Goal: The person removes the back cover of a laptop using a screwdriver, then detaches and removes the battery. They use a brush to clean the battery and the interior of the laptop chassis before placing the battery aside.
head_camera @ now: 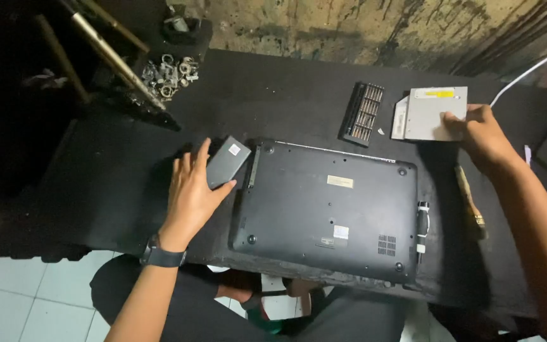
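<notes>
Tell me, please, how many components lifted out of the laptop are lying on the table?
2: the grey hard drive under the left hand, left of the laptop, and the silver optical drive touched by the right hand. Others may be hidden.

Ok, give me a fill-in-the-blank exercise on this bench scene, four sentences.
1. The laptop lies with its ____ side up.
2. The left hand rests on a flat grey ____.
3. The right hand touches the silver ____ drive.
4. The bit case lies ____ of that drive in the picture.

Missing words: bottom; drive; optical; left
</notes>
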